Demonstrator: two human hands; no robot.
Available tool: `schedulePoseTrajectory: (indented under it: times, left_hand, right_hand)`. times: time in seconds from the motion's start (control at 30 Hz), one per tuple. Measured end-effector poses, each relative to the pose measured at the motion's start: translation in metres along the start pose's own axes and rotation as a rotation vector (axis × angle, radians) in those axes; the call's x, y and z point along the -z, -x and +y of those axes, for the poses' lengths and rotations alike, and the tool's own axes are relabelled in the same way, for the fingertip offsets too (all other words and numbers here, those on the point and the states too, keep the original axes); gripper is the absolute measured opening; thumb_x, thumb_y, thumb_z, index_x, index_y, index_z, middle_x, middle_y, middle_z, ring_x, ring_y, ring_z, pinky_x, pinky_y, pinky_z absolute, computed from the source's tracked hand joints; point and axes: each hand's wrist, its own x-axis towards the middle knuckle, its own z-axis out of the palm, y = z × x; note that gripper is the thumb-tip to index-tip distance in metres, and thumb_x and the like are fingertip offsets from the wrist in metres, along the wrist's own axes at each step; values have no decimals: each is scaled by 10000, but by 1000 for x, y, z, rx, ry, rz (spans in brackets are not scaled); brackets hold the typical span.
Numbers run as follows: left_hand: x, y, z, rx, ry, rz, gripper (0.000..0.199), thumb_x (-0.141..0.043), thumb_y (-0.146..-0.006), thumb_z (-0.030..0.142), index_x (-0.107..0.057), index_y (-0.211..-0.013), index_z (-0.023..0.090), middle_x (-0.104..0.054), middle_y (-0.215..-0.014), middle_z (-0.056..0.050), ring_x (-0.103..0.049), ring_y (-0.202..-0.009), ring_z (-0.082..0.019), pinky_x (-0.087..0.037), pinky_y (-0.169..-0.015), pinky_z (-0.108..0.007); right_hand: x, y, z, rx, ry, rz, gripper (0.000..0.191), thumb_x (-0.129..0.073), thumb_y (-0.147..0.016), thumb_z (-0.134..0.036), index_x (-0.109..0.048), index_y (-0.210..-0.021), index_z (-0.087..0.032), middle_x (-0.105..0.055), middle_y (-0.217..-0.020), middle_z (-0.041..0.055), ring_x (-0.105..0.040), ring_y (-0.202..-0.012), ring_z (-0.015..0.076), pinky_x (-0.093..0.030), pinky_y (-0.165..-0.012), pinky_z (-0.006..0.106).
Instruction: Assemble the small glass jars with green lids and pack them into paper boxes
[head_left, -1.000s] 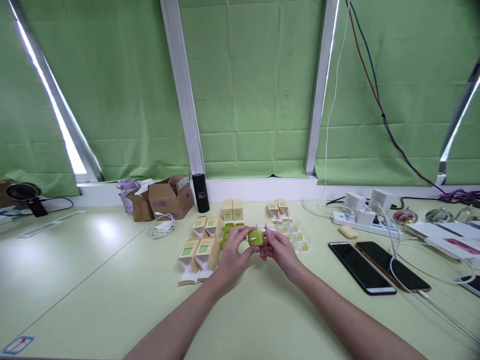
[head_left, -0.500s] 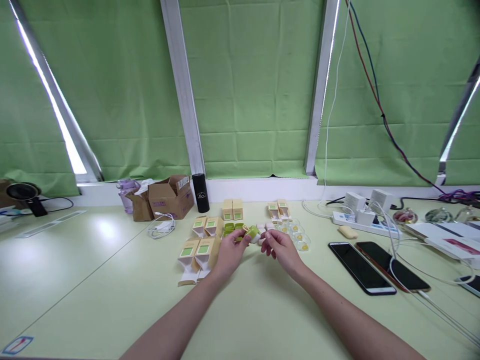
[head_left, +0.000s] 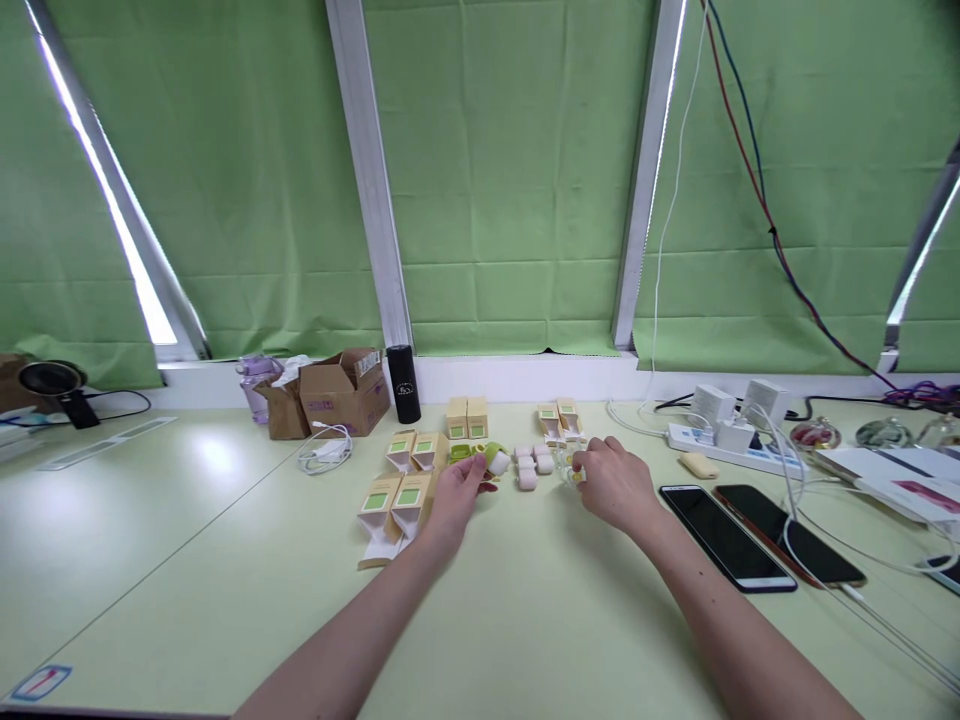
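Note:
My left hand [head_left: 457, 490] is closed around a small green-and-white container [head_left: 496, 460], its white end facing right. Behind and left of it, green pieces [head_left: 460, 453] lie on the table, partly covered by the fingers. Just right of the container stand several small pale pink-white pieces [head_left: 527, 478] in a cluster. My right hand [head_left: 615, 482] reaches down over clear plastic pieces with yellow centres [head_left: 566, 468], its fingers drawn together among them. What those fingertips pinch is hidden by the hand.
Small open cartons [head_left: 411, 497] stand left of my left hand, with more boxes [head_left: 466, 417] and cartons [head_left: 561, 420] behind. A black tumbler [head_left: 403, 385] and cardboard box [head_left: 345, 395] are near the wall. To the right lie phones [head_left: 726, 537], a power strip [head_left: 739, 447] and cables.
My right hand has moved right, from beside the green-and-white container to the clear plastic pieces. My left hand keeps the container, now turned and slightly lower to the left, uncovering the pink-white pieces.

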Motion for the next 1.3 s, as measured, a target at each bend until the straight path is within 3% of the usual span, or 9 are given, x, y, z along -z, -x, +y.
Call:
schedulePoseTrajectory:
  times: [0.2,0.43,0.57,0.7,0.83,0.97,1.07,1.13,1.3]
  left_hand:
    - [0,0,0,-5,-13,2,636,-731,-840,776,-815,-964,158,-780,-939,-94,-700,-785,-178,-609,-798,-308]
    - [-1,0,0,-25,-9,8,647,-751,-808,793,-818,-943,165,-795,-943,-103,-710,-793,-192,-613,-787,-309]
    - [-1,-1,1,-37,2,18,657,-770,-782,800,-821,-910,157,-797,-917,-102,-715,-794,-198,-615,-783,-314]
    - [-2,-1,2,-33,42,29,678,-807,-738,801,-829,-917,147,-804,-923,-103,-712,-814,-195,-612,-786,-309]
    - [-2,0,3,-41,64,38,681,-819,-724,800,-828,-915,146,-811,-948,-108,-709,-820,-191,-606,-780,-305]
    - [-2,0,4,-67,92,54,674,-826,-731,785,-831,-931,142,-812,-974,-111,-705,-842,-191,-603,-782,-304]
    - [-1,-1,4,-60,122,75,687,-834,-733,772,-832,-973,129,-815,-1024,-128,-702,-851,-192,-601,-785,-310]
    - [0,-1,3,-54,129,86,696,-834,-733,770,-832,-986,122,-815,-1029,-135,-697,-842,-190,-599,-785,-313]
    - [0,-2,2,-48,133,84,689,-837,-733,764,-833,-985,123,-814,-1025,-131,-700,-850,-196,-600,-788,-317]
  right_hand:
    - [-6,1,0,42,73,-101,226,-735,-725,20,-812,-811,-174,-751,-989,195,-635,-1028,357,-425,-737,369]
    - [-10,9,-24,208,-241,-75,244,-778,-731,9,-799,-721,-234,-737,-895,98,-636,-947,300,-404,-730,342]
    - [-7,16,-44,246,-368,-141,232,-791,-751,-44,-784,-873,-241,-726,-1036,76,-653,-1054,300,-421,-746,323]
    - [-11,19,-48,156,-541,-207,565,-757,-732,-18,-670,-1247,-234,-702,-1297,92,-682,-1128,272,-460,-794,309]
    - [-24,14,-43,50,-677,-270,546,-741,-717,-23,-672,-1227,-208,-755,-1210,97,-699,-1099,286,-495,-863,352]
    - [-27,5,-38,17,-1197,-274,401,-804,-726,-181,-716,-1115,-209,-763,-1148,87,-685,-1132,299,-547,-903,406]
    - [-21,3,-39,52,-1802,-412,464,-857,-755,-335,-728,-1183,-211,-761,-1150,93,-711,-1136,310,-577,-947,461]
    - [-18,5,-41,58,-2087,-496,467,-855,-796,-388,-740,-1209,-203,-771,-1116,96,-741,-1097,304,-577,-967,467]
    - [-21,7,-46,-12,-2314,-510,423,-834,-835,-338,-750,-1223,-190,-792,-1010,93,-772,-971,268,-579,-825,370]
